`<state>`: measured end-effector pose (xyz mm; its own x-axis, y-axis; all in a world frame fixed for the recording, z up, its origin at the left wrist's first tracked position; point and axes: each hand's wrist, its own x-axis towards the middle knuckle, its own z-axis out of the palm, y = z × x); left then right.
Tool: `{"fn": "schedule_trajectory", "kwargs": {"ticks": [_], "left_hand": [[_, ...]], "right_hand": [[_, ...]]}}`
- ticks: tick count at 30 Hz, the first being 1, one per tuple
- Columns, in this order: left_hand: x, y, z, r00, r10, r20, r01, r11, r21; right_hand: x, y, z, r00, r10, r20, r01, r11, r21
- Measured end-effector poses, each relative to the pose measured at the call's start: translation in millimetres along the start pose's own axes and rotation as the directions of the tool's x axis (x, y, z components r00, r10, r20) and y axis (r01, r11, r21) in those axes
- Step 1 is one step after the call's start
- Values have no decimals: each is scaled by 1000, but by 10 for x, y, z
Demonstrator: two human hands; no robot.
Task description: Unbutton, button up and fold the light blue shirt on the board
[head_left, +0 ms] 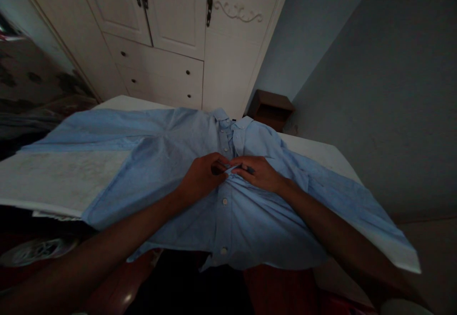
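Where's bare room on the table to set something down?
Widest on the table: between the left sleeve and shirt body. A narrower strip lies beyond the right sleeve. Mid-shirt is crowded: left hand and right hand close together.

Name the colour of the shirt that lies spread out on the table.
The shirt is light blue; it shows best in the head view.

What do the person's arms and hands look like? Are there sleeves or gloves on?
The left hand and right hand wear no gloves. The left forearm and right forearm are slim and bare, with no watch showing. A pale patch near the right elbow might be a sleeve edge; it's too dark to tell.
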<state>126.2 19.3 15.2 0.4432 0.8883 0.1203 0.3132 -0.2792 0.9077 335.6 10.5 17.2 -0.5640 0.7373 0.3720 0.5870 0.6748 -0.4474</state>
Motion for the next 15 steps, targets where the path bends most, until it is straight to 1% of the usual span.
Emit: {"fn": "schedule_trajectory", "kwargs": {"ticks": [5,10,13,15], "left_hand": [[0,-3,0,1000,18,2,-18,998,57],[3,-22,15,1000,6,-8,-5,1000,29],[-14,-15,17,999,42,-10,-42,998,36],[-36,-6,16,996,86,-7,-85,993,87]], "right_hand": [[0,-13,35,1000,-27,-12,27,999,-24],[-13,-14,33,999,-32,-38,30,999,-40],[-36,18,24,996,-73,-46,71,996,-52],[-53,40,19,995,-95,-41,93,994,-54]]}}
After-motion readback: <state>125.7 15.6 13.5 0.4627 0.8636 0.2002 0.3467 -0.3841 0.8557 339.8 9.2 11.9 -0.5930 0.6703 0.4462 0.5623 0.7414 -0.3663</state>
